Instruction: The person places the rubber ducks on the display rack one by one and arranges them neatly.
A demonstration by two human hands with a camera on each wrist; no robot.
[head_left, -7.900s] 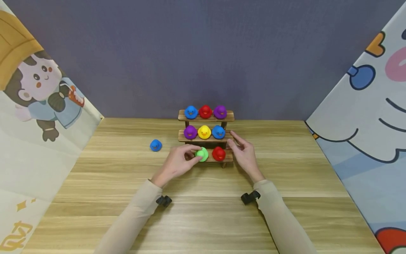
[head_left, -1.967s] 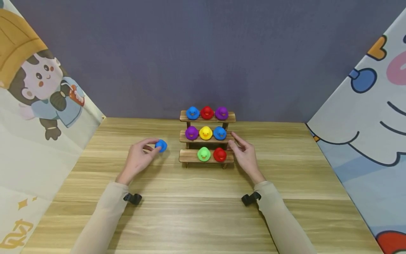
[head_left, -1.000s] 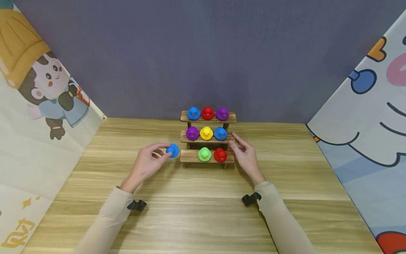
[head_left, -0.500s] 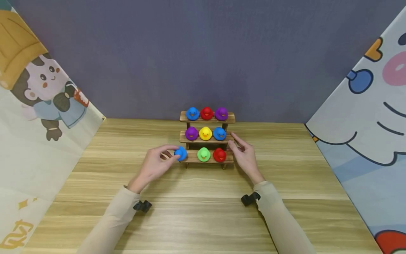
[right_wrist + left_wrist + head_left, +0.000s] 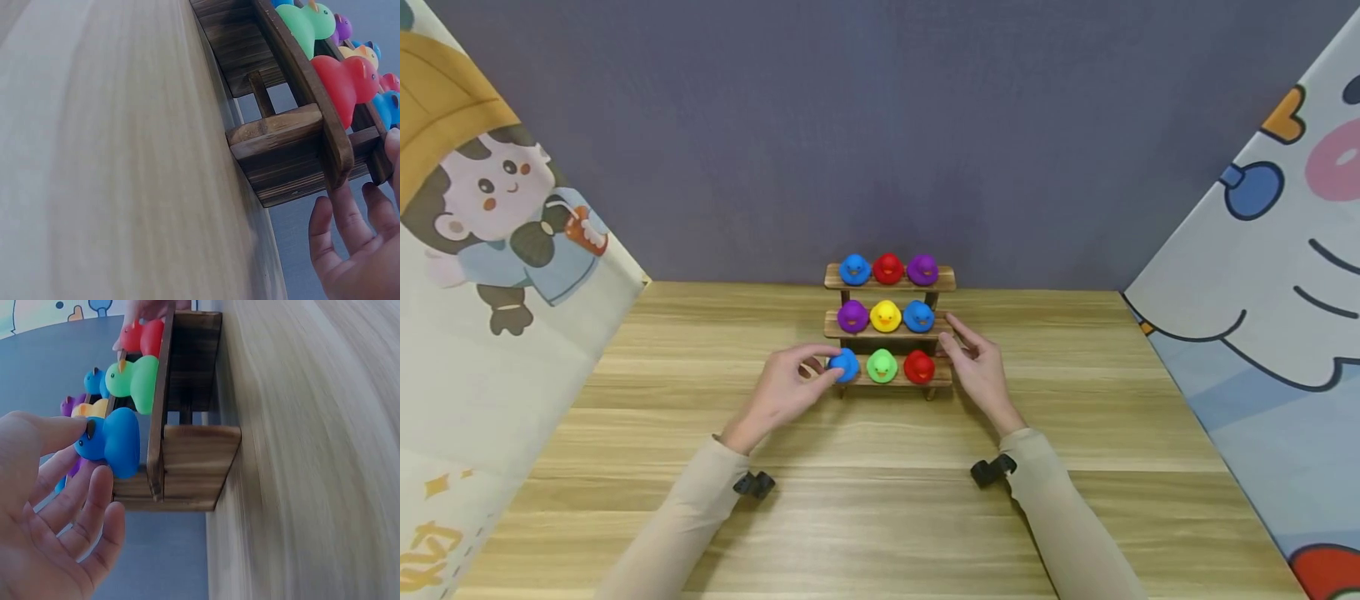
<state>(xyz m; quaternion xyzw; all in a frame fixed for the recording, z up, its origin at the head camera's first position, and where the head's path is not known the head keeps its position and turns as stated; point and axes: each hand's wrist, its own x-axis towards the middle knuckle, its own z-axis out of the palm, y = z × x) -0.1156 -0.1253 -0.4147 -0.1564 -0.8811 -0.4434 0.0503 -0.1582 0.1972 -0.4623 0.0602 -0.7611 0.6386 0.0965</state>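
Note:
A small three-tier wooden display shelf point(image 5: 887, 335) holds rubber ducks in rows. My left hand point(image 5: 792, 385) pinches a blue rubber duck point(image 5: 844, 365) at the left end of the bottom tier; the left wrist view shows thumb and fingers at its head. Beside it sit a green duck point(image 5: 882, 366) and a red duck point(image 5: 919, 367). My right hand point(image 5: 981, 371) holds the right end of the middle tier between thumb and index finger. In the right wrist view its other fingers point(image 5: 350, 215) lie beside the shelf's end, and the index finger is hidden.
Blue, red and purple ducks point(image 5: 922, 269) fill the top tier. On the middle tier are a purple duck point(image 5: 853, 317), a yellow duck point(image 5: 885, 316) and a blue one. A dark wall point(image 5: 880, 142) rises behind the wooden table point(image 5: 880, 500); printed panels flank both sides.
My left hand let go of the green duck on the bottom tier, picked up the blue duck from the table and carried it right to the tier's left end. My right hand stayed put.

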